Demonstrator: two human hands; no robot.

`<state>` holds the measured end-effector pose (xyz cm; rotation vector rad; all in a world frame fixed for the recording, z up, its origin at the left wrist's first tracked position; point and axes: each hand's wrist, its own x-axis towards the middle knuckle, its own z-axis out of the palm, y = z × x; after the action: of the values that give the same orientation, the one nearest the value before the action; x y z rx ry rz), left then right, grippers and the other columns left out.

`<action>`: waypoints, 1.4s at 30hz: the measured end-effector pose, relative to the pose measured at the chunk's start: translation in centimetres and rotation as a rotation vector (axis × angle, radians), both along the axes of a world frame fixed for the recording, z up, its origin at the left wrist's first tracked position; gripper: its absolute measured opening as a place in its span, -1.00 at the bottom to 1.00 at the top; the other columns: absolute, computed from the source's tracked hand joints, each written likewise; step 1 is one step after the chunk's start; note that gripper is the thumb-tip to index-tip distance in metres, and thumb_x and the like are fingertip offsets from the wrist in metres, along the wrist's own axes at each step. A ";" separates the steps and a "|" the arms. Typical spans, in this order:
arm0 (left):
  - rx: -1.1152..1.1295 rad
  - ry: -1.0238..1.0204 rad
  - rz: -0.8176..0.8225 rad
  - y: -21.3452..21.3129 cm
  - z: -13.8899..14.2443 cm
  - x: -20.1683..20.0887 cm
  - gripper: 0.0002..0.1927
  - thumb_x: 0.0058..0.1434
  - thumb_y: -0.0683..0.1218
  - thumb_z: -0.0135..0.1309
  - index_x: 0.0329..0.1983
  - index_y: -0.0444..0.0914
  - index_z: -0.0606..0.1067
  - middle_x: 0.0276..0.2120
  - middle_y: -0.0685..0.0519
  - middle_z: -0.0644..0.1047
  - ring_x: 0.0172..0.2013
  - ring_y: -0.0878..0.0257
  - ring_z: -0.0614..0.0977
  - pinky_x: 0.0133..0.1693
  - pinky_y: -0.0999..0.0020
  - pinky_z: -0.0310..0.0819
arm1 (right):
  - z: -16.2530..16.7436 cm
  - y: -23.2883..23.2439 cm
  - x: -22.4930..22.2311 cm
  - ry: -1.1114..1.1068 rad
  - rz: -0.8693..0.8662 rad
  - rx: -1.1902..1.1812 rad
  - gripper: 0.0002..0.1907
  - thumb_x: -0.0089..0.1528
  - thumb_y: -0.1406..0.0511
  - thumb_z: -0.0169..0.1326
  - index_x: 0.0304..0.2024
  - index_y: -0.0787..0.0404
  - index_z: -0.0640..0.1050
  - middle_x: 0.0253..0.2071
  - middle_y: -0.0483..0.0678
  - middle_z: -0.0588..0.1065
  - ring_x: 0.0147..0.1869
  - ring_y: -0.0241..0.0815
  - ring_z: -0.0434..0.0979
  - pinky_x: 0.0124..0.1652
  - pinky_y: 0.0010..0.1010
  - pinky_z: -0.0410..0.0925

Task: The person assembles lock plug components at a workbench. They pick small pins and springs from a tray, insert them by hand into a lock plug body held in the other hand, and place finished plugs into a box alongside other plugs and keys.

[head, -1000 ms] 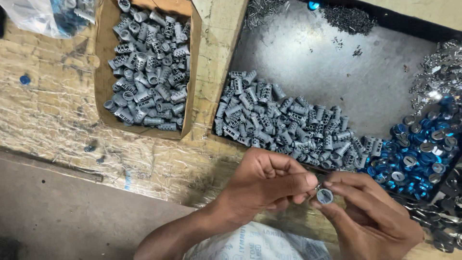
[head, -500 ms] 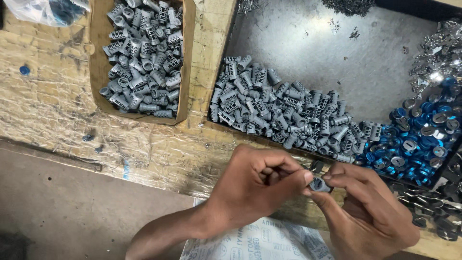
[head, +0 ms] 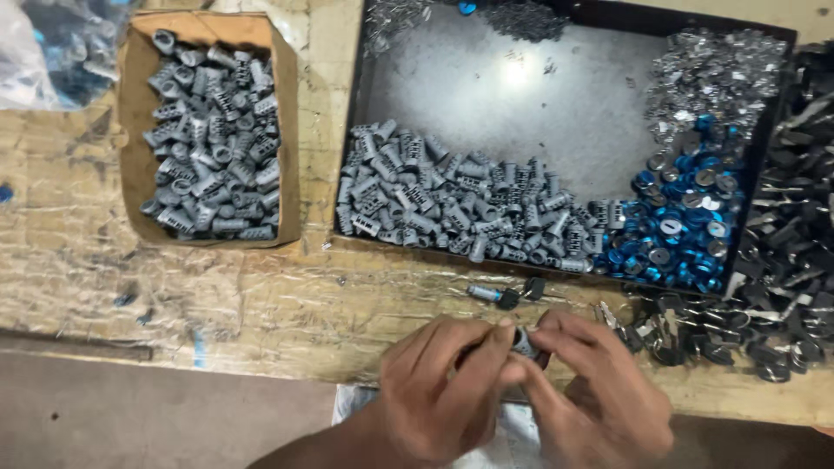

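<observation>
My left hand [head: 439, 391] and my right hand [head: 595, 395] meet at the near edge of the wooden workbench [head: 217, 295]. Together they pinch a small grey metal cylinder part [head: 524, 342] between thumbs and fingertips; most of it is hidden by my fingers. Just beyond my hands lies a small key with a black head [head: 497, 296] stuck in a cylinder. A row of grey cylinders [head: 460, 204] fills the near side of the dark metal tray [head: 521, 87]. Blue round caps [head: 678, 226] are heaped at its right.
A cardboard box [head: 130, 130] of grey cylinders [head: 213, 139] stands at the left. Small shiny metal pieces [head: 712, 78] pile in the tray's far right corner. Black-headed keys [head: 782, 287] spread along the right edge. A clear plastic bag [head: 43, 43] lies at the far left.
Both hands have drawn closer together and toward me, closing more tightly around the small part. The view has shifted so the tray and box sit lower and nearer.
</observation>
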<state>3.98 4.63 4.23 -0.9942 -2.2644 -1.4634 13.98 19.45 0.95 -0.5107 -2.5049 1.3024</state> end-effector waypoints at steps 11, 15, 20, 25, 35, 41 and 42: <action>0.649 -1.261 -0.107 -1.6 -8.9 3.1 -0.94 0.33 -0.32 0.12 -0.16 -0.44 0.54 -0.25 -0.17 0.69 -0.24 0.20 0.68 -0.18 0.34 0.58 | 2.0 4.0 -4.9 0.080 0.011 0.396 -0.91 0.18 0.33 0.32 -0.26 0.15 0.70 -0.30 -0.07 0.66 -0.42 -0.36 0.60 -0.43 -0.52 0.38; 0.588 -1.195 0.056 -1.5 -11.4 3.8 -0.90 0.31 -0.35 0.07 -0.15 -0.45 0.57 -0.30 -0.15 0.68 -0.28 0.23 0.66 -0.23 0.41 0.52 | 1.1 12.8 -10.4 -0.103 -0.081 0.589 -0.82 0.33 0.29 0.28 -0.14 0.31 0.68 -0.36 0.11 0.56 -0.43 -0.08 0.53 -0.40 -0.30 0.33; 0.521 -0.819 0.127 -1.0 -11.7 3.6 -0.87 0.24 -0.38 0.15 -0.16 -0.43 0.59 -0.34 -0.09 0.64 -0.29 0.23 0.73 -0.25 0.41 0.66 | -2.6 17.2 -13.9 -0.299 0.097 0.806 -0.77 0.32 0.21 0.34 -0.20 0.27 0.69 -0.38 0.16 0.54 -0.35 0.12 0.55 -0.31 -0.17 0.38; 0.452 -0.804 0.174 -0.8 -11.8 3.2 -0.85 0.17 -0.39 0.19 -0.20 -0.38 0.61 -0.38 -0.11 0.67 -0.34 0.22 0.75 -0.31 0.43 0.65 | -4.3 13.6 -14.3 -0.189 0.142 0.894 -0.88 0.28 0.34 0.27 -0.23 0.31 0.66 -0.28 0.12 0.56 -0.28 0.12 0.57 -0.26 -0.15 0.42; 0.580 -0.936 0.007 -1.6 -11.7 3.2 -0.84 0.18 -0.36 0.23 -0.19 -0.35 0.63 -0.44 -0.12 0.69 -0.39 0.19 0.75 -0.30 0.32 0.67 | 0.5 9.1 -17.0 -0.036 0.177 0.607 -0.79 0.25 0.51 0.19 -0.05 0.39 0.61 -0.17 0.14 0.56 -0.19 0.02 0.63 -0.25 -0.30 0.46; 0.605 -0.973 -0.049 -1.5 -11.5 3.4 -0.86 0.19 -0.34 0.24 -0.18 -0.36 0.63 -0.44 -0.13 0.68 -0.41 0.18 0.73 -0.32 0.32 0.63 | -3.4 12.6 -14.9 -0.100 0.268 0.621 -0.78 0.24 0.40 0.32 -0.06 0.27 0.65 -0.15 0.04 0.57 -0.20 -0.06 0.62 -0.23 -0.33 0.45; 0.597 -0.962 -0.055 -1.6 -11.4 3.5 -0.85 0.17 -0.34 0.25 -0.18 -0.36 0.63 -0.43 -0.14 0.69 -0.42 0.19 0.71 -0.33 0.32 0.62 | -4.2 13.4 -14.2 -0.078 0.252 0.644 -0.78 0.26 0.38 0.35 -0.07 0.27 0.64 -0.12 0.02 0.57 -0.16 -0.07 0.63 -0.20 -0.33 0.45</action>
<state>7.48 3.05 -7.20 -0.1468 -1.9917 -2.8269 -0.26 32.80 -3.29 -0.0987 -2.9113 0.4737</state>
